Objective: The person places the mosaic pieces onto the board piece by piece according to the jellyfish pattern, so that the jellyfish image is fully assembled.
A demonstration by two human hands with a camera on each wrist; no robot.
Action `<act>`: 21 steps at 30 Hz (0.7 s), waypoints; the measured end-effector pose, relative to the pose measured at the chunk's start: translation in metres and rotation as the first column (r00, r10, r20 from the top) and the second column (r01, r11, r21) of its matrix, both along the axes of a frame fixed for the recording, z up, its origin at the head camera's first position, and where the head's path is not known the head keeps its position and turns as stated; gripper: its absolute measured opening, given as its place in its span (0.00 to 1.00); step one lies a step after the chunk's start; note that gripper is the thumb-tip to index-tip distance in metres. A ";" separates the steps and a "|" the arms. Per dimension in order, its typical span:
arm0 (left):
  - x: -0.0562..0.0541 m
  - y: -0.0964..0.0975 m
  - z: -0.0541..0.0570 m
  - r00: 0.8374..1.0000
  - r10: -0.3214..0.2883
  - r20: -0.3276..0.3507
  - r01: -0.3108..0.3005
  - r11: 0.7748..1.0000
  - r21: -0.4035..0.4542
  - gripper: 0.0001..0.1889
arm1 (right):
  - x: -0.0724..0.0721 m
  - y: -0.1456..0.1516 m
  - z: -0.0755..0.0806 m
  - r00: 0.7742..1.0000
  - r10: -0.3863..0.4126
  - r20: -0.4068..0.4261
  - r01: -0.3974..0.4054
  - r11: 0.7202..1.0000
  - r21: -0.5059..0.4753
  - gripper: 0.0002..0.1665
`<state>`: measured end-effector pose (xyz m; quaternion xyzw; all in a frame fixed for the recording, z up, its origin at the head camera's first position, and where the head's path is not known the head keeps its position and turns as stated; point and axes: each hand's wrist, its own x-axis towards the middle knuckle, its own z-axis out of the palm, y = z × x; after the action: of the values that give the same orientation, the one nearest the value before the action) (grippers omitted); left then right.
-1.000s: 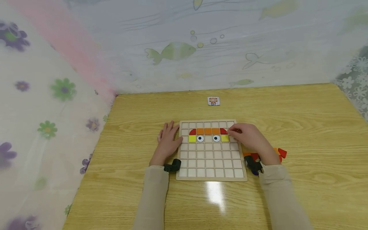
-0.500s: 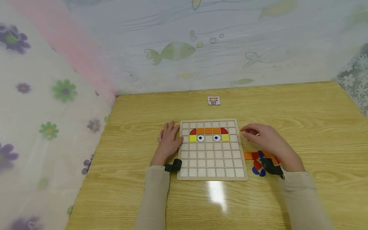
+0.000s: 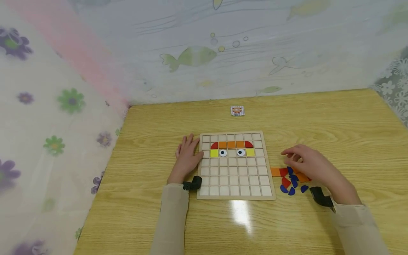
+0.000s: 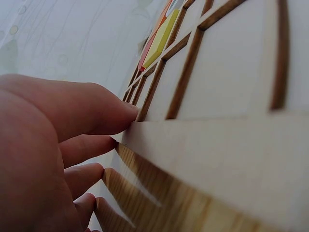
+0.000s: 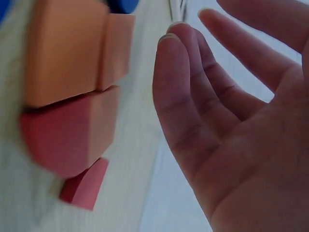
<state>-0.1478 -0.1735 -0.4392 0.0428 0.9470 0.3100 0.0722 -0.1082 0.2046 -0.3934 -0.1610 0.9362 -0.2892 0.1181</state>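
While the left hand [image 3: 186, 158], spread and gripping nothing, touches the left edge of a square pale-wood grid board [image 3: 233, 180] with its thumb, the right hand [image 3: 313, 164] hangs beside a pile of flat orange, red and blue pieces [image 3: 294, 183], its fingers loosely bent, holding nothing. The pile lies on the wood-grained surface [image 3: 143, 148], right of the board; red quarter-rounds [image 3: 214, 145], orange squares [image 3: 231, 145], yellow squares [image 3: 214, 153] and white eye discs [image 3: 241, 152] occupy the board's far part.

Soft even light, white glare [image 3: 240, 216] on the tabletop [image 3: 137, 219], dimmer wrist views, orange pieces [image 5: 67, 53] slightly blurred
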 end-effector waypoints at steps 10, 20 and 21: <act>0.001 0.001 0.003 1.000 0.001 0.003 -0.001 1.000 0.000 0.29 | 0.015 0.000 -0.010 0.998 0.055 0.000 -0.055 0.997 0.048 0.18; 0.001 0.000 0.004 1.000 -0.005 0.008 0.005 1.000 0.011 0.29 | 0.018 -0.007 -0.019 1.000 0.024 0.015 -0.025 0.998 0.064 0.17; 0.001 0.000 0.004 1.000 -0.006 0.006 0.006 1.000 0.011 0.29 | 0.018 -0.007 -0.020 1.000 0.022 0.012 -0.022 0.998 0.064 0.16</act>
<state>-0.1468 -0.1732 -0.4356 0.0451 0.9449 0.3152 0.0760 -0.0904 0.1978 -0.4131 -0.1658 0.9425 -0.2586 0.1314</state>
